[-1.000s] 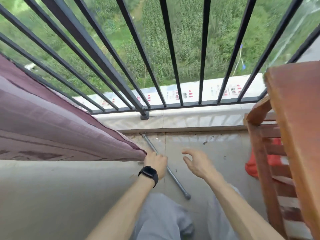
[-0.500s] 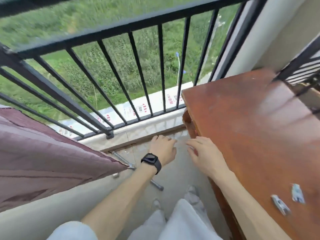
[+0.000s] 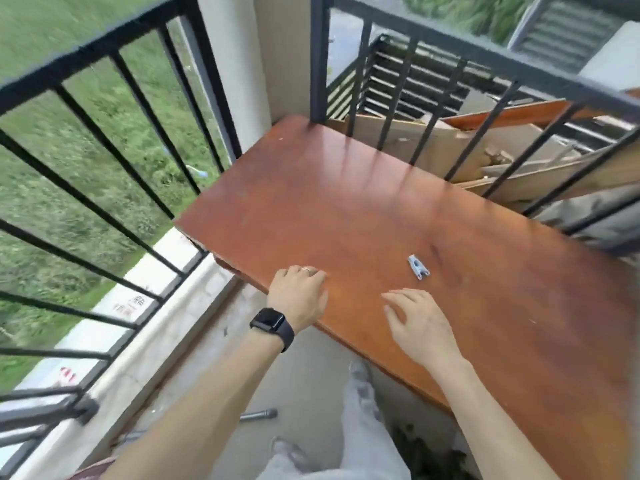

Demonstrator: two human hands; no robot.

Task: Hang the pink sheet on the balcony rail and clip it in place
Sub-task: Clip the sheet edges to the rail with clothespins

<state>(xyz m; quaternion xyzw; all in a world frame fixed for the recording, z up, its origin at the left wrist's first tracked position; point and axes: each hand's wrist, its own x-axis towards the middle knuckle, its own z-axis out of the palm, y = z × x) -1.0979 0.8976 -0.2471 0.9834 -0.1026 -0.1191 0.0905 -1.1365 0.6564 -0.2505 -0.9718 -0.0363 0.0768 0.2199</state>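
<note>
Clip [image 3: 418, 267] ahead of right grip [image 3: 420, 325]
Clip lies on the table [image 3: 346, 202] just beyond the released right grip, long axis diagonal, far end leftward; left grip [image 3: 299, 294], loosely curled and empty, sits farther off at the table edge
</note>
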